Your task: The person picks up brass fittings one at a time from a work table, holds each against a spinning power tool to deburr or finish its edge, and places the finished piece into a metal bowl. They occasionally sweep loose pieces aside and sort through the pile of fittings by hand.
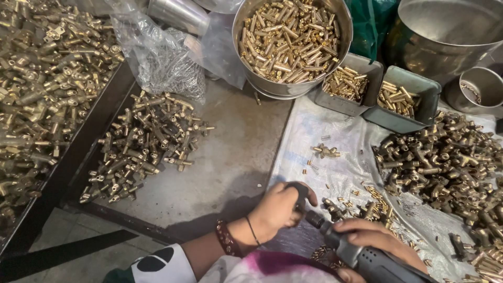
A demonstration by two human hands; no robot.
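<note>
Two hands are seen low in the frame, closed around their work. The left hand (280, 207) is clenched around a dark part held against the tip of a grey power driver (361, 257), whose body is gripped from above by the right hand (374, 236); both grips are shut tight. The held part is mostly hidden by the fingers, so its exact shape cannot be told. Judged from the brass fittings (149, 144) heaped at centre left, such a piece would be stiff, dense for its size and somewhat slick, best pinched across its thicker body rather than its thin stem. More fittings are piled at the right edge (445, 157). Small brass pins (374, 196) are scattered on a clear plastic sheet (314, 131) spread over the grey worktop (236, 157). A steel bowl of brass pins (291, 39) and two grey bins (401, 99) are set along the top.
</note>
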